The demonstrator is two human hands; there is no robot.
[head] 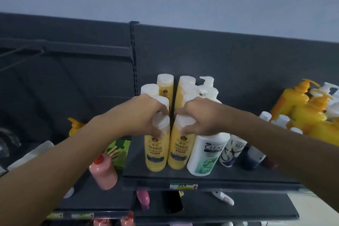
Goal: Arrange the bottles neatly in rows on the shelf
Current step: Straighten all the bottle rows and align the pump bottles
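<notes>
Both hands are up at the shelf! Left hand point(146, 115) curls its fingers round the white cap of the front-left yellow plastic Herbal bottle point(156, 152), and right hand point(200, 115) grips the cap of the front-right yellow plastic bottle point(178, 152). The pair stands upright, side by side with a slim gap, near the front edge of the dark grey metal shelf point(238, 178). At twelve o'clock behind them, more white-capped yellow bottles point(166, 86) line up in two rows. Just beside the pair at three o'clock stands a white Clear shampoo bottle point(207, 154). Further out that way, big orange pump bottles point(300, 101) cluster.
</notes>
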